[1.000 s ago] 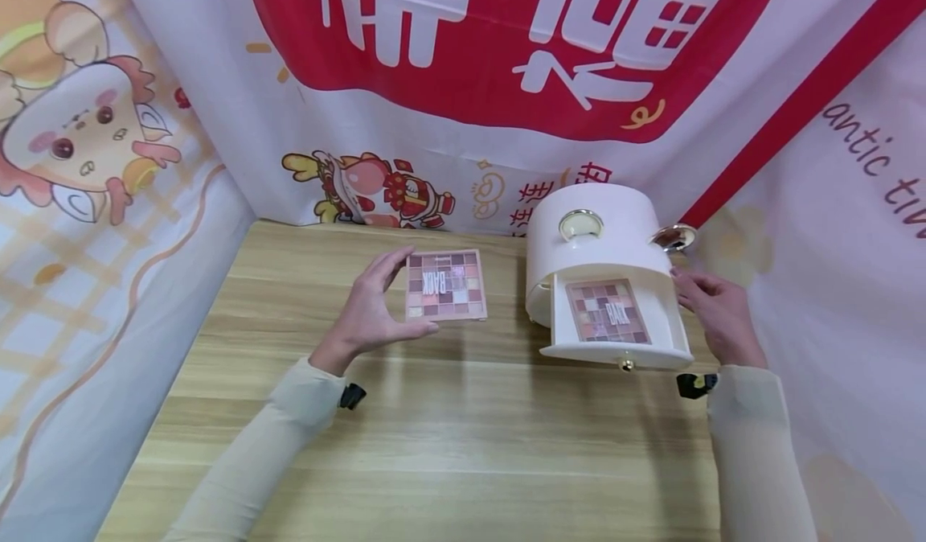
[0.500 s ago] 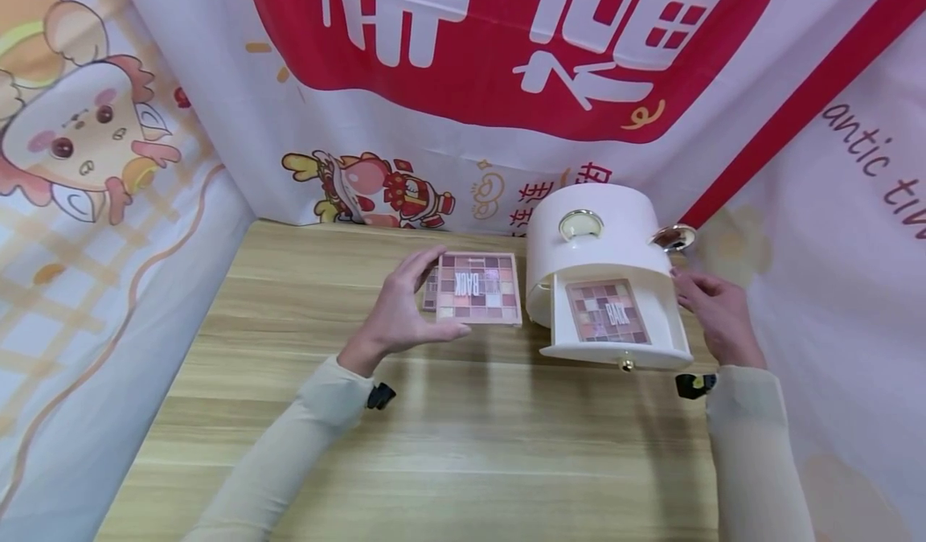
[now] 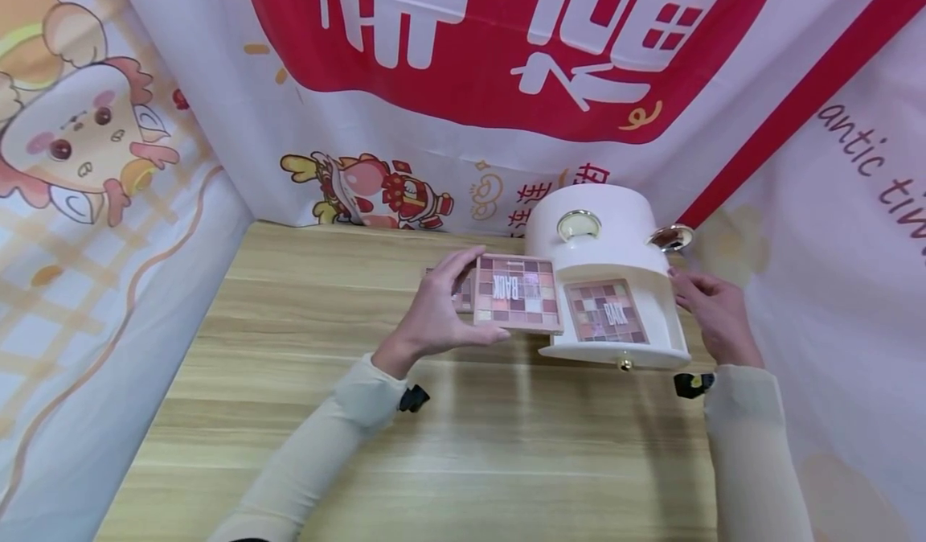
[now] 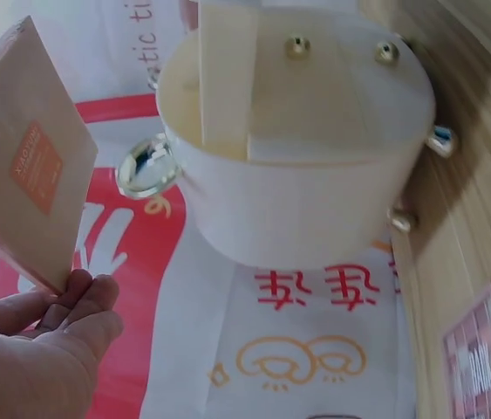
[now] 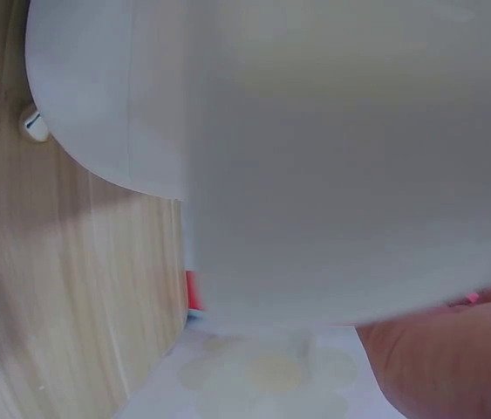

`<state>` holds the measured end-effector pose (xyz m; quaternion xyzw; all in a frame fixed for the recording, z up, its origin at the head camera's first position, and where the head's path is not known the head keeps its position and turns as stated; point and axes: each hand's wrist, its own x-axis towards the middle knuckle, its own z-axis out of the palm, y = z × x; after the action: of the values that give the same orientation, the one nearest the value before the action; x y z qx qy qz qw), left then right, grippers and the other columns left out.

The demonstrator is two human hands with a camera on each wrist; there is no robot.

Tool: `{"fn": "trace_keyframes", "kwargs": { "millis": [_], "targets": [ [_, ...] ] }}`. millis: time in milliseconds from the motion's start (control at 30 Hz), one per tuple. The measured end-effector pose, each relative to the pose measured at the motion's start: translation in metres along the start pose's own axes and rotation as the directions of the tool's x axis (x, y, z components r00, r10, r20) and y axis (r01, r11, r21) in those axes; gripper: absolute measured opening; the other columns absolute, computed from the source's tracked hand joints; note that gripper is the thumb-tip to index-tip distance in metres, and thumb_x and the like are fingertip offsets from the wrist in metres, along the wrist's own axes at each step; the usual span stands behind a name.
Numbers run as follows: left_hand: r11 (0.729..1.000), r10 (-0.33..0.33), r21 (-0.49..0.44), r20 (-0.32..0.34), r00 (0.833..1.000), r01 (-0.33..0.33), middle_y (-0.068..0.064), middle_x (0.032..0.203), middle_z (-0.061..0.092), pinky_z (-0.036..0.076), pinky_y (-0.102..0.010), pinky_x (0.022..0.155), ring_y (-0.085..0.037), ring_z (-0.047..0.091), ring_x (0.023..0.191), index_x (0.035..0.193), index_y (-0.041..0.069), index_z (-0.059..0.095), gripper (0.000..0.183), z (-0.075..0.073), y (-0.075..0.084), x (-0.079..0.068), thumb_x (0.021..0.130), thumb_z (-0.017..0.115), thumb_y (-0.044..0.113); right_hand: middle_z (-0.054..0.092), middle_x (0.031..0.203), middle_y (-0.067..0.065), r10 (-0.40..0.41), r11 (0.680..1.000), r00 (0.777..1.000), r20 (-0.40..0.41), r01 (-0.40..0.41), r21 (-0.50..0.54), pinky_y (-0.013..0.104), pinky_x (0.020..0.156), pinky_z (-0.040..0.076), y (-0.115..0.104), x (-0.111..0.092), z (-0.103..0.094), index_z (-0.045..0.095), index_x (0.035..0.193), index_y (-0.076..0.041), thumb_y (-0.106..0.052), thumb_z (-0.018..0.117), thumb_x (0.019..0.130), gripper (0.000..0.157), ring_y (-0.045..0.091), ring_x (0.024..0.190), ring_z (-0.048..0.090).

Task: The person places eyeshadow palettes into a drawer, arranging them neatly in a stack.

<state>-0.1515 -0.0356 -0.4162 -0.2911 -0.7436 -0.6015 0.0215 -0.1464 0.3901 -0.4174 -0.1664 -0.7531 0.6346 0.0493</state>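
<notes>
My left hand (image 3: 437, 309) grips a square eyeshadow palette (image 3: 517, 293) by its left side, thumb on the near edge and fingers on the far one. In the left wrist view, the held palette's pale back (image 4: 49, 166) carries an orange label. It overlaps the left side of a white drawer box (image 3: 589, 224) with a pulled-out drawer (image 3: 661, 313). Inside the drawer lies a second palette (image 3: 608, 313). My right hand (image 3: 716, 313) holds the box's right side with curled fingers. Partly hidden behind my left hand, another palette (image 3: 463, 294) lies on the table.
The wooden table (image 3: 347, 445) meets a printed cloth backdrop (image 3: 405, 124) at its back edge. Two shiny oval fittings (image 3: 579, 226) stick out from the box, and a gold knob (image 3: 625, 364) from the drawer front. Cloth also hangs at both sides.
My left hand has carried its palette rightward to the drawer's left side, exposing the palette on the table behind it. My right hand has stayed at the box.
</notes>
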Motion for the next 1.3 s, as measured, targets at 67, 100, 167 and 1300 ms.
{"fn": "trace_keyframes", "kwargs": {
  "millis": [67, 100, 167, 1300],
  "targets": [
    [1.000, 0.006, -0.008, 0.007, 1.000, -0.006, -0.011, 0.142, 0.046, 0.041, -0.032, 0.110, -0.022, 0.050, 0.127, 0.151, 0.003, 0.038, 0.114, 0.006, 0.003, 0.002, 0.058, 0.099, 0.028, 0.067, 0.098, -0.008, -0.003, 1.000, 1.000, -0.002, 0.003, 0.003, 0.014, 0.073, 0.056, 0.000, 0.000, 0.000, 0.075, 0.094, -0.021, -0.030, 0.077, 0.090, 0.010, 0.006, 0.086, 0.063],
    [1.000, 0.007, -0.012, 0.011, 1.000, -0.007, -0.011, 0.144, 0.045, 0.039, -0.032, 0.112, -0.022, 0.048, 0.130, 0.151, 0.003, 0.039, 0.114, 0.010, 0.004, 0.003, 0.058, 0.099, 0.028, 0.067, 0.098, -0.008, -0.007, 1.000, 1.000, -0.004, 0.007, 0.008, 0.014, 0.073, 0.056, 0.000, 0.000, -0.001, 0.075, 0.093, -0.021, -0.030, 0.077, 0.090, 0.010, 0.006, 0.085, 0.063],
    [1.000, 0.004, -0.017, 0.025, 1.000, -0.004, -0.011, 0.147, 0.044, 0.036, -0.032, 0.114, -0.021, 0.045, 0.135, 0.151, 0.004, 0.038, 0.114, 0.016, 0.006, 0.005, 0.058, 0.099, 0.030, 0.068, 0.097, -0.008, -0.012, 1.000, 1.000, -0.006, 0.012, 0.019, 0.014, 0.073, 0.056, 0.000, -0.001, 0.000, 0.076, 0.093, -0.020, -0.029, 0.077, 0.090, 0.010, 0.007, 0.085, 0.063],
    [0.986, -0.166, -0.008, 0.060, 0.984, 0.166, 0.001, 0.140, 0.052, 0.047, -0.039, 0.104, -0.013, 0.050, 0.123, 0.147, 0.012, 0.048, 0.109, 0.114, 0.024, 0.033, 0.056, 0.097, 0.049, 0.060, 0.108, -0.005, 0.055, 0.994, 0.998, -0.015, -0.056, -0.092, 0.014, 0.077, 0.055, -0.001, -0.001, 0.002, 0.070, 0.112, -0.012, -0.044, 0.074, 0.089, 0.040, 0.011, 0.096, 0.057]
  ]
}}
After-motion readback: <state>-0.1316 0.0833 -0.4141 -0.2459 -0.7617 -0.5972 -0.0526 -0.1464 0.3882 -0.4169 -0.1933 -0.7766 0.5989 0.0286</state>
